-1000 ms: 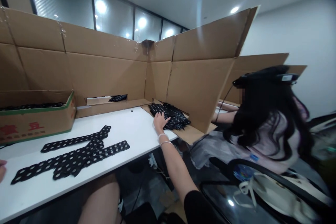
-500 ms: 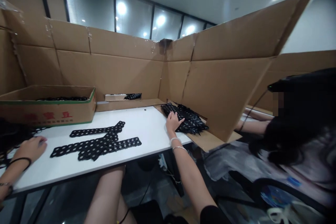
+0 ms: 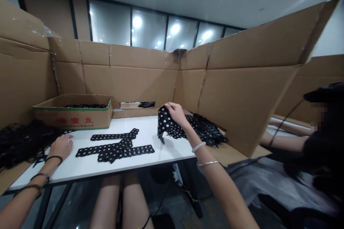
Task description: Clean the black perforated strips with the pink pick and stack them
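My right hand [image 3: 176, 112] is closed on the upper edge of a black perforated sheet [image 3: 165, 124], which hangs down over the table's right side. Behind and beside it lies a pile of similar black pieces [image 3: 206, 130], partly covered by my wrist. My left hand [image 3: 61, 146] rests on the white table with its fingers loosely spread, near a tangled heap of black strips [image 3: 24, 141]. Between my hands lie several black strips with round holes [image 3: 114, 151], some overlapping.
A cardboard box [image 3: 80, 117] with black pieces inside stands at the back left. Cardboard walls [image 3: 139, 82] enclose the white table [image 3: 134, 122], with a low slot [image 3: 130, 105] at the back. Beyond the right panel [image 3: 247, 96], another person [image 3: 325, 143] sits working.
My right hand has lifted a perforated sheet off the pile on the right. My left hand stays on the table by the black heap. The view has shifted left.
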Action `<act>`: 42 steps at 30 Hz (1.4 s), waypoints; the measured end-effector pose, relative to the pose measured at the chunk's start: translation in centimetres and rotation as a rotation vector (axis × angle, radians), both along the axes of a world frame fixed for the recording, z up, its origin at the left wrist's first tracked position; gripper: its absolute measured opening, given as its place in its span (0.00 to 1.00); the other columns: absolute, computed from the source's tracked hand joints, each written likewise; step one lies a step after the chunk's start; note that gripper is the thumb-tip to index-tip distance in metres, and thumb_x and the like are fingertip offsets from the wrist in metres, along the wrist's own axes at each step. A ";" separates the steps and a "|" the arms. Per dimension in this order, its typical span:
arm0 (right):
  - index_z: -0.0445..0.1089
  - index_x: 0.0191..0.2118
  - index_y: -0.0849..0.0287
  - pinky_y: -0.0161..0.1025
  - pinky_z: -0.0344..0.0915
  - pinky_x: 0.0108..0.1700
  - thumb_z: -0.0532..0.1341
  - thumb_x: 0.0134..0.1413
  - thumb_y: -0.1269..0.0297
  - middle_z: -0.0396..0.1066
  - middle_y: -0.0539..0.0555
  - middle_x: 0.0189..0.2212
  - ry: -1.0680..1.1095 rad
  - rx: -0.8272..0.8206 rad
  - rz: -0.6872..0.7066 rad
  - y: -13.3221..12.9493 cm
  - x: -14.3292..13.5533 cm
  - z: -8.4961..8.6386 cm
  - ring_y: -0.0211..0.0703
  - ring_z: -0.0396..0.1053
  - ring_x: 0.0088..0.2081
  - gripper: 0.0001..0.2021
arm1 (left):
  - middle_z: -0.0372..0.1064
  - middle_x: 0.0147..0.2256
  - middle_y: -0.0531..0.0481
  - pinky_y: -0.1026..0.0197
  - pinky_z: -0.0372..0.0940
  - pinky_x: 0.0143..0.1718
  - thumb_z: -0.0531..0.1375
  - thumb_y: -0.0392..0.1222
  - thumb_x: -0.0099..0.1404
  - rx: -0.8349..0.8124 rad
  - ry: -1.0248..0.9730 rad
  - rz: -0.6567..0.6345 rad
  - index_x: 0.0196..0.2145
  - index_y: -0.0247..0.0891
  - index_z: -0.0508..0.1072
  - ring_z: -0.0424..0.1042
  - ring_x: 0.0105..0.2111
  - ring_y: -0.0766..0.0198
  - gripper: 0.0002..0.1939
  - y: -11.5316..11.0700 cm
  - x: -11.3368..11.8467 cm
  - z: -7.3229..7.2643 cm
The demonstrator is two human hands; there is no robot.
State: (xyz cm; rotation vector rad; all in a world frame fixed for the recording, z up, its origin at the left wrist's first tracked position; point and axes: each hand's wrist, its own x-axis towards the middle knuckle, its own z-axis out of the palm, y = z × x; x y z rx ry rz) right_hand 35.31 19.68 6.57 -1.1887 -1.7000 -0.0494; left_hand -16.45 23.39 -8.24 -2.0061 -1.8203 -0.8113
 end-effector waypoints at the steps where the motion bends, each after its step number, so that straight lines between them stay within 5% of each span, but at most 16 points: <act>1: 0.71 0.29 0.61 0.34 0.58 0.37 0.51 0.58 0.56 0.73 0.53 0.29 -0.030 -0.038 0.104 -0.8 -1.0 1.2 0.41 0.67 0.32 0.18 | 0.71 0.36 0.45 0.50 0.61 0.44 0.49 0.42 0.60 0.097 -0.002 -0.025 0.35 0.39 0.68 0.69 0.40 0.48 0.10 -0.4 0.9 0.3; 4: 0.70 0.25 0.60 0.34 0.57 0.35 0.52 0.57 0.56 0.70 0.50 0.25 -0.208 -0.144 0.283 -3.0 -4.6 4.1 0.38 0.65 0.29 0.17 | 0.71 0.37 0.44 0.46 0.60 0.46 0.53 0.44 0.58 0.276 -0.103 -0.230 0.36 0.40 0.67 0.68 0.42 0.47 0.09 -2.2 5.5 2.0; 7: 0.70 0.25 0.59 0.33 0.55 0.33 0.53 0.57 0.58 0.69 0.49 0.24 -0.364 -0.192 0.380 -5.1 -8.8 5.8 0.36 0.63 0.28 0.16 | 0.67 0.47 0.39 0.47 0.58 0.52 0.54 0.49 0.60 0.288 -0.403 -0.486 0.47 0.38 0.64 0.64 0.49 0.48 0.19 -5.3 12.3 5.8; 9: 0.70 0.25 0.59 0.33 0.54 0.31 0.53 0.58 0.58 0.69 0.49 0.23 -0.427 -0.195 0.435 -6.5 -11.4 6.5 0.34 0.62 0.26 0.16 | 0.65 0.51 0.38 0.49 0.60 0.50 0.52 0.52 0.62 0.121 -0.642 -0.697 0.54 0.37 0.59 0.65 0.50 0.51 0.26 -7.7 16.6 9.1; 11: 0.71 0.25 0.59 0.33 0.53 0.30 0.54 0.57 0.58 0.68 0.48 0.22 -0.446 -0.179 0.471 -7.7 -13.4 7.0 0.34 0.61 0.25 0.15 | 0.70 0.46 0.41 0.52 0.64 0.45 0.55 0.54 0.59 -0.262 -0.701 -0.918 0.50 0.37 0.65 0.70 0.45 0.52 0.25 -9.8 19.7 12.2; 15: 0.72 0.43 0.56 0.34 0.57 0.32 0.58 0.55 0.57 0.69 0.48 0.23 -0.214 -0.164 0.479 -9.4 -14.7 7.5 0.35 0.62 0.26 0.13 | 0.75 0.39 0.43 0.52 0.64 0.45 0.58 0.55 0.56 -0.504 -0.824 -1.003 0.37 0.35 0.73 0.71 0.42 0.51 0.20 -12.5 21.8 15.4; 18: 0.68 0.48 0.58 0.35 0.60 0.35 0.54 0.57 0.54 0.71 0.52 0.30 0.004 -0.227 0.553 -9.8 -13.7 7.1 0.37 0.65 0.31 0.18 | 0.74 0.42 0.43 0.52 0.64 0.46 0.59 0.55 0.56 -0.434 -0.992 -0.975 0.39 0.35 0.73 0.71 0.44 0.52 0.21 -13.5 21.4 15.7; 23: 0.65 0.27 0.60 0.33 0.57 0.28 0.57 0.53 0.50 0.63 0.50 0.24 -0.024 -0.396 0.671 -9.4 -12.6 5.7 0.35 0.59 0.26 0.17 | 0.75 0.38 0.44 0.55 0.65 0.41 0.60 0.55 0.55 -0.352 -1.035 -0.866 0.35 0.36 0.73 0.72 0.40 0.54 0.18 -14.1 20.7 15.6; 30: 0.58 0.23 0.58 0.33 0.53 0.26 0.55 0.55 0.50 0.55 0.47 0.20 0.064 -0.232 0.588 -9.0 -16.3 2.0 0.34 0.54 0.24 0.18 | 0.69 0.22 0.49 0.59 0.64 0.32 0.55 0.60 0.57 -0.051 -1.063 -0.640 0.21 0.36 0.67 0.70 0.28 0.59 0.22 -12.4 20.4 14.0; 34: 0.59 0.28 0.57 0.33 0.53 0.21 0.51 0.55 0.45 0.56 0.47 0.20 0.584 -0.021 0.178 -11.0 -15.3 -3.1 0.35 0.54 0.21 0.19 | 0.66 0.20 0.50 0.58 0.65 0.27 0.49 0.59 0.61 0.067 -1.453 -0.430 0.25 0.37 0.63 0.68 0.21 0.62 0.21 -9.4 16.3 13.9; 37: 0.59 0.31 0.56 0.34 0.52 0.19 0.55 0.50 0.43 0.56 0.47 0.22 1.044 0.195 -0.266 -12.8 -9.0 -6.0 0.35 0.52 0.20 0.20 | 0.65 0.23 0.51 0.58 0.66 0.29 0.49 0.54 0.64 0.288 -1.488 -0.277 0.29 0.35 0.64 0.65 0.21 0.66 0.18 -7.4 10.5 15.2; 40: 0.56 0.23 0.55 0.39 0.55 0.24 0.60 0.42 0.41 0.53 0.47 0.20 1.159 0.466 -0.547 -14.0 -1.3 -6.3 0.36 0.51 0.22 0.21 | 0.59 0.21 0.55 0.56 0.65 0.30 0.49 0.51 0.65 0.424 -1.471 -0.212 0.26 0.37 0.62 0.62 0.20 0.68 0.16 -6.9 5.3 17.0; 42: 0.56 0.21 0.54 0.41 0.57 0.29 0.60 0.44 0.42 0.54 0.48 0.21 1.007 0.598 -0.629 -14.4 1.9 -5.4 0.38 0.52 0.24 0.21 | 0.56 0.20 0.57 0.57 0.65 0.31 0.53 0.53 0.63 0.462 -1.476 -0.256 0.24 0.39 0.60 0.60 0.20 0.68 0.17 -7.3 3.8 17.9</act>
